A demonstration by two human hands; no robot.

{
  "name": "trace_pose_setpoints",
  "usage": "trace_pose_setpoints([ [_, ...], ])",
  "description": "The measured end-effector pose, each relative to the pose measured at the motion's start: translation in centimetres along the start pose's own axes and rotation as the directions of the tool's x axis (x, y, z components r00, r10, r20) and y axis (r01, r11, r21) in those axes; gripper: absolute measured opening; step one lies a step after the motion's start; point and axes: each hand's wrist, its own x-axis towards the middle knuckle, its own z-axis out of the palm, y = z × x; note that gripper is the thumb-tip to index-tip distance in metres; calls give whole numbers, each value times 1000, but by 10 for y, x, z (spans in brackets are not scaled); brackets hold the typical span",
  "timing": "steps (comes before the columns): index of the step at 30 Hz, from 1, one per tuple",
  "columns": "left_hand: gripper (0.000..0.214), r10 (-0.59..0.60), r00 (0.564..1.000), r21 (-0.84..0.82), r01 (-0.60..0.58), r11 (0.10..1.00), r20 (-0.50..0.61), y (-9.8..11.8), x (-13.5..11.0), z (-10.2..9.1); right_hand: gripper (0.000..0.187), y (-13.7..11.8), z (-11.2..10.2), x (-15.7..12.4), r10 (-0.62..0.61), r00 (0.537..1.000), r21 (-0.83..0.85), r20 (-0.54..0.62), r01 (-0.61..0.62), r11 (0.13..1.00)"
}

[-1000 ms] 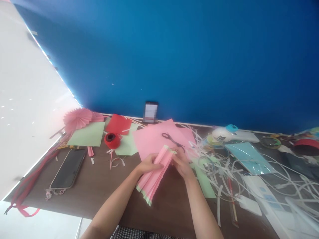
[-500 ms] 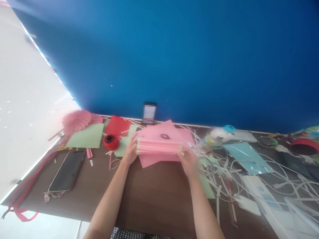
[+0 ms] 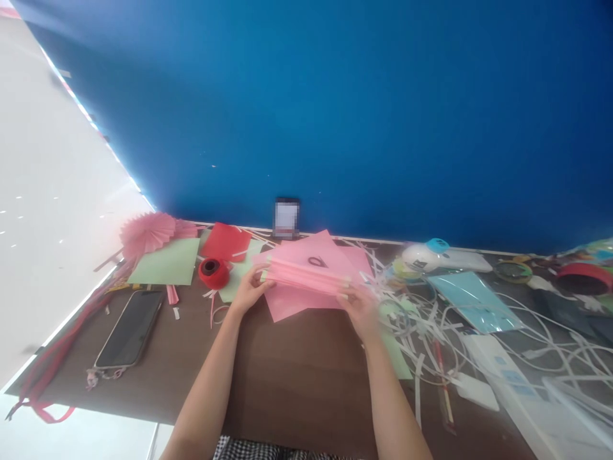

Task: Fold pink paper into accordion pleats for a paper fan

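Observation:
A pink paper strip folded in pleats (image 3: 306, 278) is stretched between my two hands, over pink sheets (image 3: 301, 308) lying on the table. My left hand (image 3: 249, 291) pinches its left end, thumb toward me. At the other end, my right hand (image 3: 360, 312) grips the strip; this hand is slightly blurred. A small black loop-shaped object or mark (image 3: 316, 261) shows on the pink paper just behind the strip. Left of my left hand stand a red roll of ribbon or tape (image 3: 213, 273) and a red sheet (image 3: 226, 241).
A pink paper fan (image 3: 147, 232), a green sheet (image 3: 165, 262) and a phone (image 3: 130, 329) lie at the left. Tangled white cables (image 3: 431, 326), a blue plastic-wrapped pack (image 3: 474, 301) and a white glue gun-like device (image 3: 424, 257) crowd the right. A blue wall (image 3: 335, 115) rises behind.
The pleated strip has tilted, its left end a little higher and its right end lower. My left hand's fingers have shifted around its end; both hands still hold it.

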Motion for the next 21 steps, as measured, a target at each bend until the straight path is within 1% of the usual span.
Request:
trace_pose_setpoints([
  [3, 28, 23, 1000, 58, -23, 998, 1, 0, 0, -4, 18, 1, -2, -1, 31, 999, 20, 40, -32, 999],
  [5, 24, 14, 1000, 111, -15, 994, 4, -2, 0, -8, 17, 3, -4, -1, 26, 998, 16, 56, -27, 1000],
  [9, 29, -29, 1000, 183, 27, 983, 9, -3, -1, -13, 18, 3, -6, -1, 6, 998, -9, 57, -6, 1000],
  [14, 31, -64, 996, 115, 57, 992, 56, 3, -4, -12, 17, -7, -7, -2, 7, 999, -71, 36, -4, 997],
  [18, 36, -77, 996, 164, 69, 984, 42, 4, -4, -11, 20, -15, -8, -3, 29, 999, -121, 16, -27, 992],
  [21, 36, -118, 991, 148, 108, 983, 57, 1, -3, -11, 20, -19, -9, -3, 25, 1000, -144, 0, -25, 989],
])
